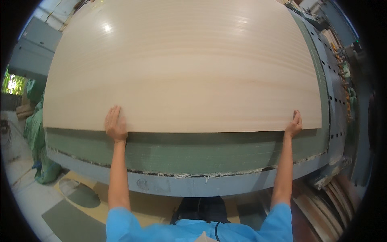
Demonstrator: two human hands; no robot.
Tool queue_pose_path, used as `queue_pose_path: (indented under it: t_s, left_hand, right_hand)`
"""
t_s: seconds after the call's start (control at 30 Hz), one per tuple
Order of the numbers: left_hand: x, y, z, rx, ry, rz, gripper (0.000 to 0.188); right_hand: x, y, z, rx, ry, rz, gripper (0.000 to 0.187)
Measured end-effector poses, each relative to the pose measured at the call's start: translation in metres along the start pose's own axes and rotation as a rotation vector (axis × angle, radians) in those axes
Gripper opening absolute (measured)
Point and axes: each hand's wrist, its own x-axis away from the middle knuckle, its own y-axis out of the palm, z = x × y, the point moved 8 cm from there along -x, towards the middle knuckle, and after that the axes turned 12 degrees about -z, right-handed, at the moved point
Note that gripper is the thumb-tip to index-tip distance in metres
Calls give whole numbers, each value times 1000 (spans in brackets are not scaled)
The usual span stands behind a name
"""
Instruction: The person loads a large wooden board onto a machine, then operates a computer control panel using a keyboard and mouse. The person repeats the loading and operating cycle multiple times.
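A large pale wood-grain panel [181,80] lies flat on a green-surfaced table bed [193,155]. My left hand [116,125] rests at the panel's near edge toward the left, with its fingers stretched forward over the top face; it is slightly blurred. At the same edge, near the right corner, is my right hand [294,124], turned on its side with fingers pointing forward and slightly bent. Its thumb side is partly hidden. Both hands touch the panel, and neither is seen wrapped round it.
A blue-grey metal frame [193,187] with frayed green edging borders the bed. On the right runs a metal side strip with square holes [334,99]. Green fabric [38,137] hangs at the left. Stacked boards [328,201] lie low on the right, and a flat dark sheet [72,221] on the floor.
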Motion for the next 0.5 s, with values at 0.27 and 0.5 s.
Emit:
queue_pose_path:
  t_s: [0.27, 0.5]
  left_hand:
    - [-1, -4, 4, 4, -54, -47, 51]
    - [51, 8, -109, 799, -1050, 481, 100]
  right_hand:
    - [3, -13, -10, 626, -44, 136, 26]
    - [-93, -49, 31, 765, -204, -474, 35]
